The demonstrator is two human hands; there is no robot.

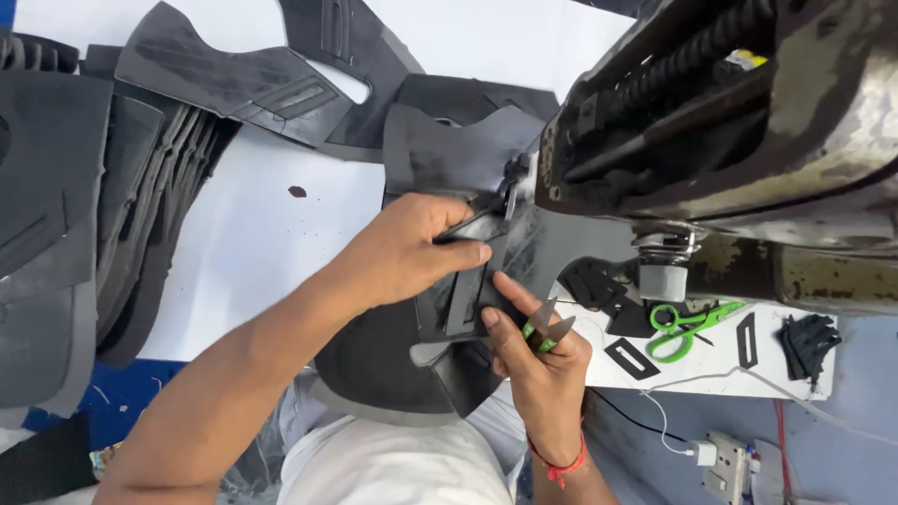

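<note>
Fingers of left hand [407, 252] press black panel [468, 290], long axis toward sewing machine [711, 122]; right hand [538, 360] grips thread snips [544, 329].

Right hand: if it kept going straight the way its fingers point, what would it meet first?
The right hand points up-left, so it would likely meet the left hand pressing the black piece. Depth is unclear.
</note>
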